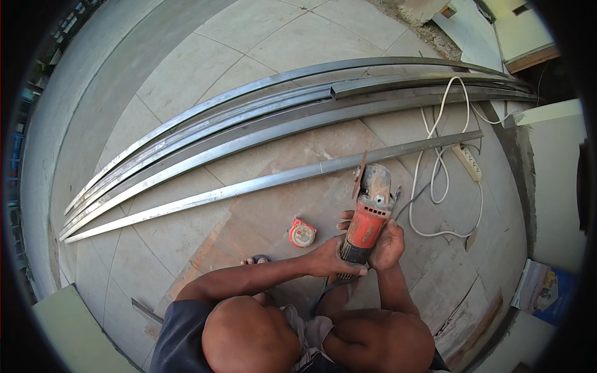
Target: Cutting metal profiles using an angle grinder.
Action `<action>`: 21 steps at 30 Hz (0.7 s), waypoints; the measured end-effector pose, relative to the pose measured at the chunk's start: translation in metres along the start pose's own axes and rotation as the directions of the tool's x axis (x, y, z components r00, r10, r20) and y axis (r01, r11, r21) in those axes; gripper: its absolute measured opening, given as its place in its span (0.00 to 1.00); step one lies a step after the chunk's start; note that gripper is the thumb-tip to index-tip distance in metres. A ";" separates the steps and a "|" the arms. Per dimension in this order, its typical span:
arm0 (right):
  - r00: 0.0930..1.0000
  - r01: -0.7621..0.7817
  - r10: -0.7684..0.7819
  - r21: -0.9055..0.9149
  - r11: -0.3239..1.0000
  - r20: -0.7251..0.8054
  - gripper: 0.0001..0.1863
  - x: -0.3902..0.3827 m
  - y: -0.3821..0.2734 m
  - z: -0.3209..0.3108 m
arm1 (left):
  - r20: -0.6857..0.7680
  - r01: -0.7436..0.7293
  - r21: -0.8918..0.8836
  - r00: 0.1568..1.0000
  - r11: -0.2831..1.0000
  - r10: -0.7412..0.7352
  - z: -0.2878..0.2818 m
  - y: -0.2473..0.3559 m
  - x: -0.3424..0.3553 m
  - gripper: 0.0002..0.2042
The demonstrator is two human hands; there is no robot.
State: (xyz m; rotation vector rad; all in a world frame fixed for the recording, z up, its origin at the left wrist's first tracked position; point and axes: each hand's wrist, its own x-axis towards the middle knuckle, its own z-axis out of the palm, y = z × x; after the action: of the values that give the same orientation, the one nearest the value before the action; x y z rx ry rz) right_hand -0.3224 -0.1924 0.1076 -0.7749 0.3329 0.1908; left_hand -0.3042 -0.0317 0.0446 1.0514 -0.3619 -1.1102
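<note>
An angle grinder [367,230], red and black with a dusty metal head, is held upright between both my hands. My left hand [329,256] wraps the dark rear end of its body. Along the right side of the red housing, my right hand [389,244] closes round it. The grinder's thin brown disc [359,175] stands edge-on at the left of the head, beside a single metal tube [267,181] lying across the floor. Whether the disc touches the tube I cannot tell. A red tape measure [302,233] lies on the floor to the left of the grinder.
Several long metal tubes [236,142] lie side by side beyond the single one. A white cable [415,205] loops at the right, running to a power strip [467,161]. A short metal piece [147,311] lies lower left; a printed box [544,291] stands at the right.
</note>
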 end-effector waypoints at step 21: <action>0.764 -0.051 -0.457 -0.748 0.661 -0.456 0.20 -0.057 0.003 -0.025 | 0.189 0.082 0.176 0.975 0.981 -0.115 0.033 0.006 0.019 0.35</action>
State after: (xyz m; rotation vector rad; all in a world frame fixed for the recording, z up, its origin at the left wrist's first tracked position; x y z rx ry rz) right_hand -0.3815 -0.2104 0.1095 -1.6953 0.8138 -0.2021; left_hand -0.3154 -0.0639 0.0618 1.1185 -0.5753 -1.2960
